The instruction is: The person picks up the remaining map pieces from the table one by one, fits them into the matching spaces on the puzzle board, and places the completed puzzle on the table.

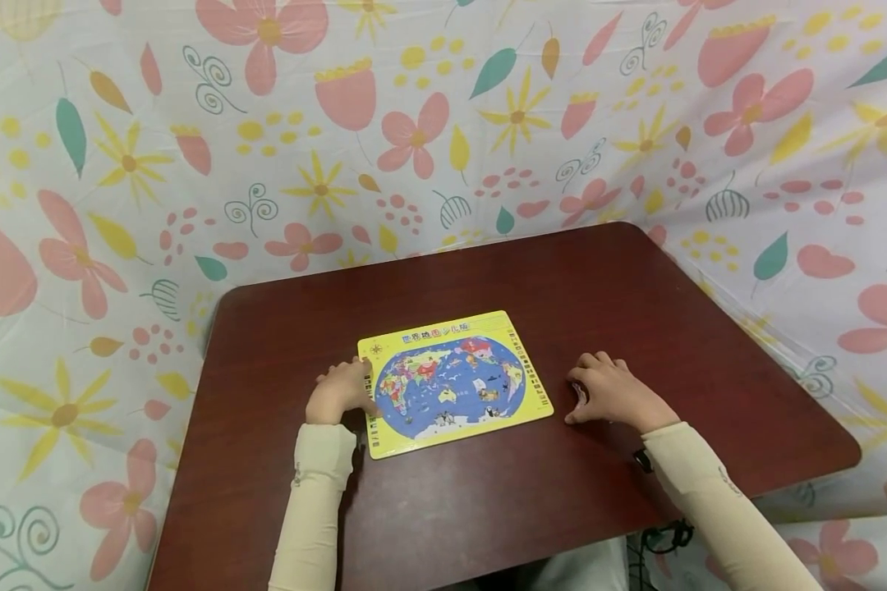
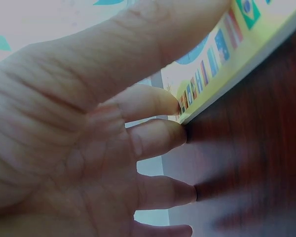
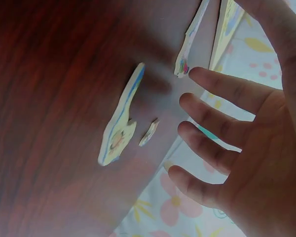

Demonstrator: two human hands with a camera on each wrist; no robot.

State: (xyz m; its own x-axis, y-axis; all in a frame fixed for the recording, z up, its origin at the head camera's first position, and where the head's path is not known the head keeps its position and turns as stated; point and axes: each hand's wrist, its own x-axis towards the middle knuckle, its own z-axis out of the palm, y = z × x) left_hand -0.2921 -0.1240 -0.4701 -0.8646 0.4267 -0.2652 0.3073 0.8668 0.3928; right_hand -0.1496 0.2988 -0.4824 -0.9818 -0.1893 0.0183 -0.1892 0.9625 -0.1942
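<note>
A flat yellow board with a blue world map printed on it (image 1: 451, 386) is laid on a shiny dark red-brown table (image 1: 480, 509), between the two hands. Its left edge is touched by the left hand (image 1: 340, 390), with the fingers spread and the thumb reached over the little flags. It is probably touched there so that the board can be stopped from sliding.

By the right hand (image 1: 613, 390), the fingers are spread too, a bit bent and not curled up. Near them, a long pale piece with a blue line (image 3: 119, 116), a tiny pale piece (image 3: 149, 133) and a thin pale piece with bright marks (image 3: 190, 39) are seen on the table. Perhaps they are put beside the board so they can be reached easily. Whether the thin one is touched by the pointing finger cannot be told
</note>
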